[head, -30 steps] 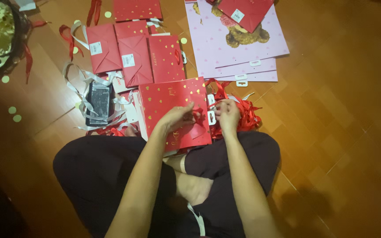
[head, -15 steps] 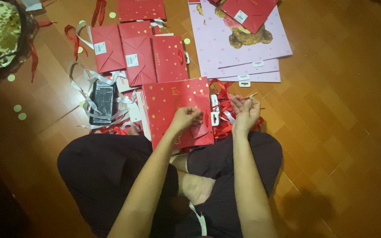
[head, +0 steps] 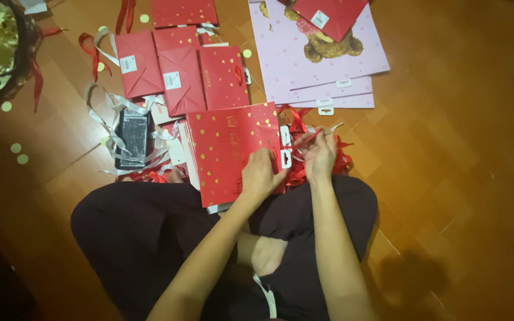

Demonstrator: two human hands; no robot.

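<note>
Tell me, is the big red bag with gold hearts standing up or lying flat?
Lying flat. The red bag rests folded on the floor, its front facing up, with the left hand pressing on it.

Small red bags (head: 176, 74) lie flat in a row on the wood floor (head: 459, 154). Pink bags (head: 334, 71) with a brown bear picture sit in a pile to their right, with one red bag (head: 328, 15) on top. A dark box (head: 133, 138) lies among white ribbons (head: 105, 113), and little pale dots (head: 18, 153) are scattered on the floor.
</note>
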